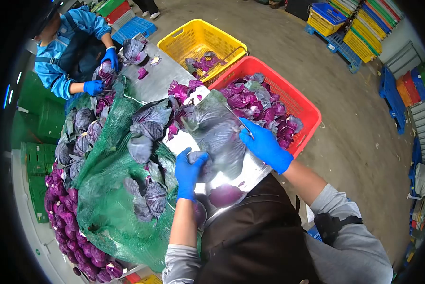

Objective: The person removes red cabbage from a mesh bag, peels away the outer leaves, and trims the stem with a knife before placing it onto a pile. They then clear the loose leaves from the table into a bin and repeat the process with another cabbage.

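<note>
- We see the leafy cabbage at the near right edge of the metal table, its outer leaves spread and partly blurred.
- Our gloved left hand has its fingers half curled against the cabbage's near left side; we cannot tell how firmly it grips.
- Our gloved right hand is closed round a knife, right of the cabbage.
- Nearer us, a blurred purple head sits on the tabletop.
- To the left, a bunched green net with loose leaves on it lies between our left hand and the heaped purple cabbages.
- Just right of the table, a red crate holds purple leaves; a yellow crate stands beyond it.
- At the far left, a person in blue handles another cabbage.
</note>
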A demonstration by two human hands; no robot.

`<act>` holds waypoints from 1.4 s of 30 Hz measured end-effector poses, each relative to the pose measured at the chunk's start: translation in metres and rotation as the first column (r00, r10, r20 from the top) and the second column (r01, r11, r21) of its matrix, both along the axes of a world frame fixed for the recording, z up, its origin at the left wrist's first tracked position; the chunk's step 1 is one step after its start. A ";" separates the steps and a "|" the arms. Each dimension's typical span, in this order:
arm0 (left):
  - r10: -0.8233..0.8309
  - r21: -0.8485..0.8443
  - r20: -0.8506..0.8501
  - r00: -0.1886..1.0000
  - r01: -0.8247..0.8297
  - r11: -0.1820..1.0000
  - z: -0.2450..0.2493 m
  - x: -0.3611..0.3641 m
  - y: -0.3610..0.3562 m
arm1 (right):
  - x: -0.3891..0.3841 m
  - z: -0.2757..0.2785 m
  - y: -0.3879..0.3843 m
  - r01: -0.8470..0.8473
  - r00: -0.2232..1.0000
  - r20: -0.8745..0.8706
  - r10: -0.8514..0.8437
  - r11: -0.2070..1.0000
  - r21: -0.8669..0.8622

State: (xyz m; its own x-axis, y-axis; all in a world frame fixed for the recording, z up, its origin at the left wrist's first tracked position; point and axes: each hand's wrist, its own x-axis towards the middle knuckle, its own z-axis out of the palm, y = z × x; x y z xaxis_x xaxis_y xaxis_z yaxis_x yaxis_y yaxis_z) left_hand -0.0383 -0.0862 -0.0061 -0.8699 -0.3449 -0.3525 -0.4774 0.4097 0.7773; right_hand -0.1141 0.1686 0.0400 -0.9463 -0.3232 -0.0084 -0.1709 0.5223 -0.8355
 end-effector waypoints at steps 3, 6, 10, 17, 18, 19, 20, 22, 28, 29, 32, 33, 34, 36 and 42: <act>0.018 0.015 -0.244 0.969 -0.015 1.000 0.000 0.016 0.008 | 0.013 -0.025 -0.029 -0.101 0.986 -0.138 0.094 0.994 -0.047; 0.013 0.066 -0.449 0.894 0.019 0.998 -0.010 0.037 0.005 | 0.025 -0.055 -0.046 -0.218 0.959 0.037 0.280 0.817 -0.534; 0.073 0.199 -0.291 0.954 -0.014 0.980 0.001 0.051 0.024 | -0.005 -0.080 -0.012 -0.090 0.988 -0.126 0.089 0.996 0.002; -0.290 -0.300 -0.203 0.935 0.223 0.928 0.012 0.039 0.047 | 0.048 -0.014 -0.038 -0.160 0.957 -0.228 0.181 0.981 0.109; -0.291 -0.297 -0.200 0.935 0.225 0.928 0.007 0.037 0.047 | 0.064 -0.011 -0.045 -0.184 0.981 -0.048 0.189 0.978 0.101; -0.264 -0.229 -0.230 0.937 0.212 0.950 -0.003 0.034 0.046 | 0.069 -0.014 -0.049 -0.181 0.982 -0.044 0.186 0.978 0.103; -0.235 -0.158 -0.255 0.938 0.199 0.967 -0.012 0.032 0.048 | 0.073 -0.018 -0.052 -0.217 0.975 -0.017 0.221 0.967 0.135; -0.202 -0.170 -0.185 0.962 0.171 0.971 -0.024 0.036 0.051 | 0.070 -0.030 -0.053 -0.249 0.968 0.021 0.249 0.954 0.166; 0.198 0.553 -0.091 0.976 -0.116 0.825 0.014 0.009 0.055 | 0.026 -0.050 -0.070 -0.305 0.866 -0.236 0.441 0.840 0.448; 0.285 0.836 0.031 0.958 -0.181 0.517 0.017 0.007 0.053 | 0.024 -0.048 -0.073 -0.283 0.835 -0.362 0.415 0.887 0.364; 0.094 0.519 -0.117 0.989 -0.020 0.855 0.015 0.009 0.053 | 0.018 -0.037 -0.074 -0.314 0.853 -0.272 0.445 0.855 0.413; 0.094 0.523 -0.125 0.988 -0.015 0.852 0.018 0.011 0.056 | 0.017 -0.037 -0.074 -0.311 0.851 -0.277 0.446 0.853 0.420; 0.032 0.251 -0.176 0.984 0.014 0.968 0.023 0.013 0.059 | 0.015 -0.041 -0.074 -0.285 0.841 -0.306 0.446 0.846 0.450; -0.042 -0.052 -0.206 0.978 0.032 0.998 0.017 0.024 0.059 | 0.006 -0.055 -0.071 -0.258 0.830 -0.338 0.444 0.842 0.473; 0.083 0.064 -0.351 0.933 -0.064 0.996 0.014 0.066 0.072 | -0.019 -0.208 -0.025 -0.124 0.984 0.124 0.128 0.991 -0.040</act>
